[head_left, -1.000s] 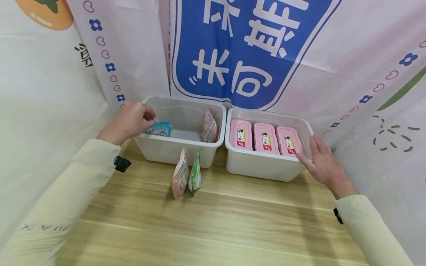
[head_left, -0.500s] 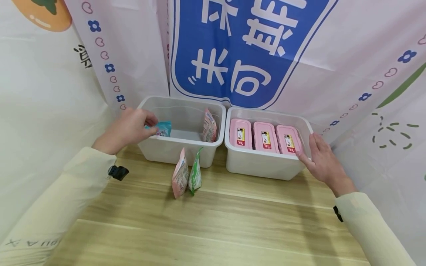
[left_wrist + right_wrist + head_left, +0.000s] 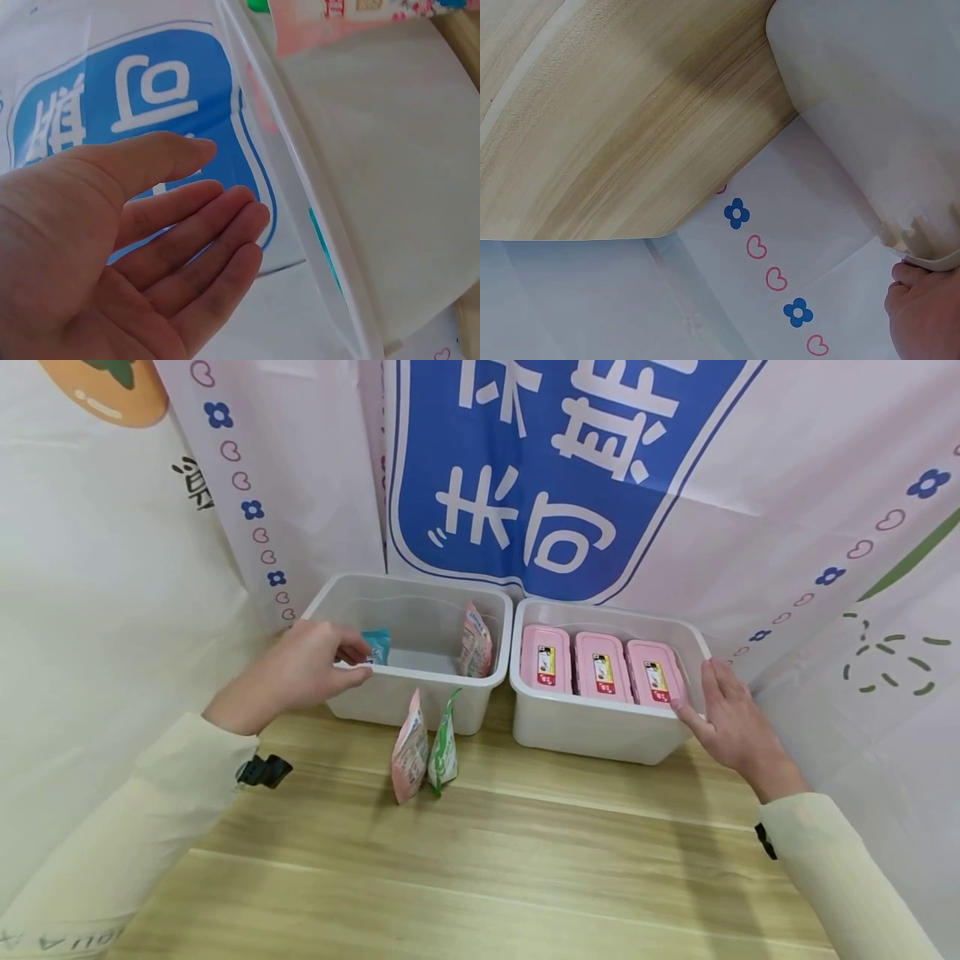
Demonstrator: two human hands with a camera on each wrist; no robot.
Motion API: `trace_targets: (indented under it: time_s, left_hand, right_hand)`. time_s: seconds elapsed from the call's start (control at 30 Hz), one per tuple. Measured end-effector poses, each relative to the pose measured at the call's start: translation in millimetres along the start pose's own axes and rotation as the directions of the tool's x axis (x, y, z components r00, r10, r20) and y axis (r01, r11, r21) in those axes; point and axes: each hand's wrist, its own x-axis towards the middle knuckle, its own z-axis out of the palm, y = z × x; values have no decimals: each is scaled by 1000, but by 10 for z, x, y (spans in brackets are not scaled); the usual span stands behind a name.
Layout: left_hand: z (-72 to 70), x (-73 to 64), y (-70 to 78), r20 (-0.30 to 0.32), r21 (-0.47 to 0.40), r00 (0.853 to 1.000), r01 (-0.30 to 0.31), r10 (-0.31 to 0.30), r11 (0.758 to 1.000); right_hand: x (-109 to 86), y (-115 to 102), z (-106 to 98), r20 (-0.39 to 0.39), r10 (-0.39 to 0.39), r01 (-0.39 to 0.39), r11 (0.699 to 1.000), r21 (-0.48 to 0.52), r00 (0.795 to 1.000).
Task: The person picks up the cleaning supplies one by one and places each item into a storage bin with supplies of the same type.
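My left hand (image 3: 303, 668) is over the left end of the left white bin (image 3: 405, 677), fingers loosely bent and holding nothing; the left wrist view shows its bare palm. Partly hidden behind that hand, a blue packet (image 3: 378, 646) lies inside the bin. A pink packet (image 3: 475, 642) stands at the bin's right end. My right hand (image 3: 735, 727) rests on the right corner of the right white bin (image 3: 592, 731), its fingers extended along the side and the thumb at the front rim. Inside that bin stand three pink lidded boxes (image 3: 603, 667).
On the wooden table (image 3: 480, 868), in front of the left bin, a pink packet (image 3: 410, 752) and a green-and-white packet (image 3: 444, 752) stand upright side by side. Printed cloth (image 3: 540, 485) hangs right behind the bins and along both sides.
My left hand has drawn slightly down and to the right over the bin's front left rim, covering more of the blue packet. My right hand stays on the right bin.
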Motion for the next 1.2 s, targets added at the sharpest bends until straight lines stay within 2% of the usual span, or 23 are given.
trace_targets:
  time_s: [0.17,0.6,0.87,1.2]
  left_hand:
    - [45,-89,82,-2,-33,1000,-22,22,999]
    - [231,-275,251,-18,-116,1000,7,-9,993]
    - [409,-389,261,-66,-163,998,-34,24,986]
    - [608,-455,296,-40,-190,999,17,-25,982]
  right_hand:
    - [8,1,1,0,1,-1,1000,-8,1000]
    - [7,8,-4,3,4,-4,1000,-8,1000]
    - [23,5,3,-1,7,-7,1000,-8,1000]
    - [15,20,18,-16,6,-6,1000,-3,1000]
